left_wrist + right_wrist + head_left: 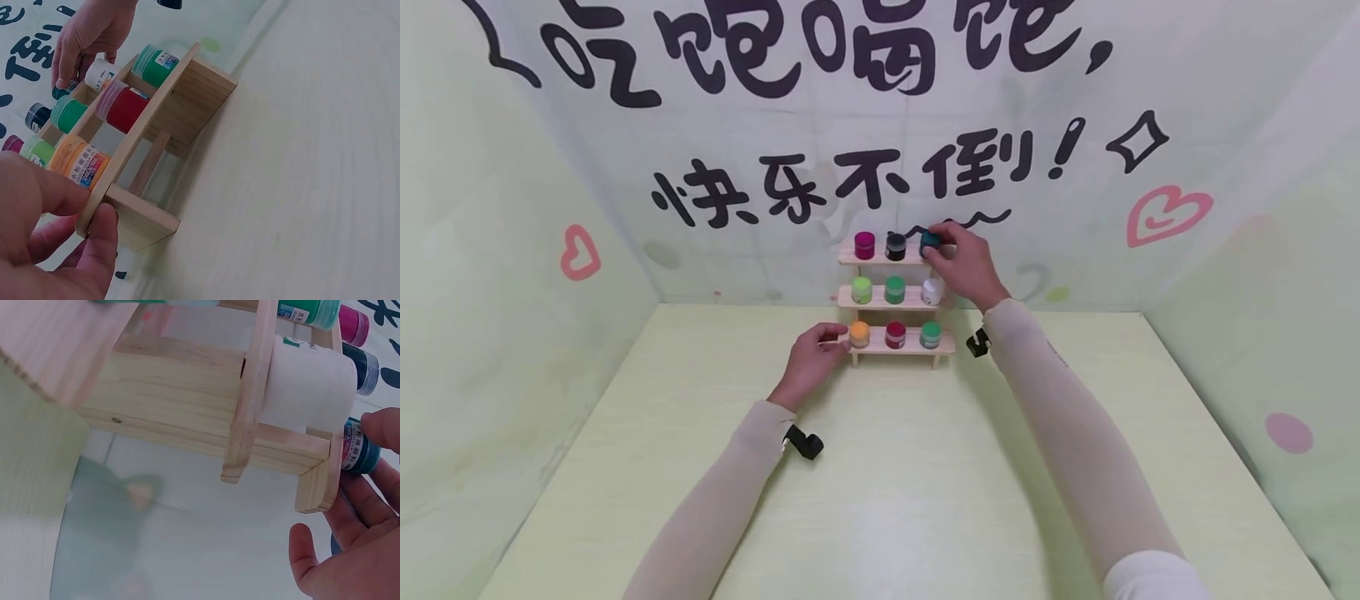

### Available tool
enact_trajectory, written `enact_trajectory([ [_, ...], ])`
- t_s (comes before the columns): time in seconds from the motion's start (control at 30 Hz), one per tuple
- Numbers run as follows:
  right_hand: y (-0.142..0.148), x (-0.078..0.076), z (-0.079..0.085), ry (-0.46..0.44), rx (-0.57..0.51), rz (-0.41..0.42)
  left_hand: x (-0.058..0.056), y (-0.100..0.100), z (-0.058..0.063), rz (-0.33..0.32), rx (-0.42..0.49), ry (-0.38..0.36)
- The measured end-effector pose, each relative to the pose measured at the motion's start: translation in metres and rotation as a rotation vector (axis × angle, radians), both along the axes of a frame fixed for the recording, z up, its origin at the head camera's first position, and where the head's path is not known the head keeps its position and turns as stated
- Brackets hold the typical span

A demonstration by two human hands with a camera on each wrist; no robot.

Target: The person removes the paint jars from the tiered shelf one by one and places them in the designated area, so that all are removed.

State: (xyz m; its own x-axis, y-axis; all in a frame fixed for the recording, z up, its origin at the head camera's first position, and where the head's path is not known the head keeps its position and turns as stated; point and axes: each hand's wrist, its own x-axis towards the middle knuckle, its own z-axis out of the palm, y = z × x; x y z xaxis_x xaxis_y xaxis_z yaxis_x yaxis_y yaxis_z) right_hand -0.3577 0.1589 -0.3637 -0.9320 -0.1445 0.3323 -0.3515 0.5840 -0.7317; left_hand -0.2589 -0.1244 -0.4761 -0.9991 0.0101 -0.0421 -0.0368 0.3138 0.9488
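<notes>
A small three-tier wooden shelf [888, 297] stands on the table against the back wall, with rows of paint jars on its tiers. My left hand [817, 357] pinches the left end of the bottom tier between thumb and fingers, beside the orange paint jar [79, 164]. At the top tier's right end, my right hand [964, 260] holds a teal paint jar [357, 447] by its sides. The jar's base appears to be at the board. Magenta [864, 245] and black [896, 246] jars stand to its left. Below it sits a white jar [310, 384].
Light green [861, 290] and green [894, 289] jars share the middle tier with the white one. A red jar [895, 335] and another green jar [930, 335] stand on the bottom tier. Printed cloth walls [1247, 275] enclose the pale table [895, 492] at back and sides.
</notes>
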Motion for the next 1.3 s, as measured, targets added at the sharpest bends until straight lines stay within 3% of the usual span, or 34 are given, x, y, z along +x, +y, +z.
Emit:
enact_trajectory([
  [0.27,0.000,0.002,0.003,-0.008,-0.059,0.013,-0.002,0.001,0.003,0.007,0.018,-0.042],
  [0.53,0.008,0.006,0.003,0.008,-0.029,-0.002,-0.002,0.000,0.002,-0.004,0.058,-0.053],
  [0.77,0.017,0.018,0.004,0.052,-0.036,0.000,-0.001,0.000,0.004,-0.010,0.051,-0.069],
  [1.03,0.033,0.032,-0.002,0.046,-0.119,0.021,-0.004,-0.001,0.004,-0.016,0.063,-0.081],
  [1.3,0.046,0.049,-0.007,0.027,-0.097,0.025,-0.003,-0.001,0.004,-0.023,0.065,-0.077],
])
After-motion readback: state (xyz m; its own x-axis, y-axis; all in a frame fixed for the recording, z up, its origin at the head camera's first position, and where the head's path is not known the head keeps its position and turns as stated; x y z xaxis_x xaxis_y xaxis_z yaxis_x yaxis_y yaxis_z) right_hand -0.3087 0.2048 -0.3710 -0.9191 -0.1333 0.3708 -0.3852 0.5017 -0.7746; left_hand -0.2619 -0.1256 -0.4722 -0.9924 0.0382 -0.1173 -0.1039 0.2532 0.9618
